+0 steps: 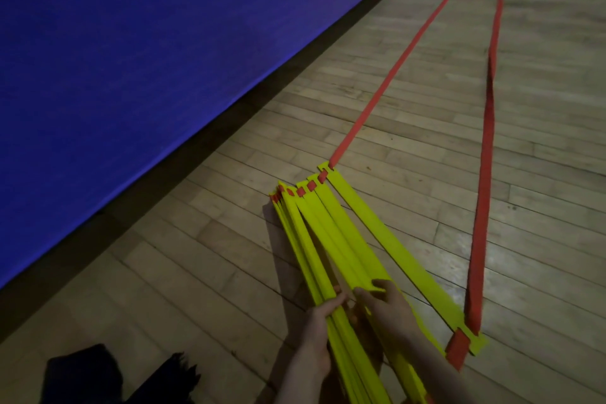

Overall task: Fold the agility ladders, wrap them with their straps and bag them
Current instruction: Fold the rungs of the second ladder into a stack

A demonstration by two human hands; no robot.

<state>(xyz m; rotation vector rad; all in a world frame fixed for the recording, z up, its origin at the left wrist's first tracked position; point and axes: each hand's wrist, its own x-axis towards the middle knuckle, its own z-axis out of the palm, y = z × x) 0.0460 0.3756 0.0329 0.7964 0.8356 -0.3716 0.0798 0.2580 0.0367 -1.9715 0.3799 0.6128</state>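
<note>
Several yellow ladder rungs (331, 239) lie gathered in a fan on the wooden floor, joined at their far ends by red strap loops. My left hand (319, 328) grips the stacked rungs from the left side. My right hand (385, 303) holds the upper rungs, fingers curled over their edge. One rung (403, 259) lies apart on the right, its near end at a red strap tab (459, 349). Two red straps run away across the floor, the left strap (403, 52) and the right strap (488, 141).
A blue padded wall mat (114, 75) with white lettering runs along the left, meeting the wooden floor (393, 92) at a dark gap. A dark object (108, 374), possibly a bag or shoe, sits at the bottom left.
</note>
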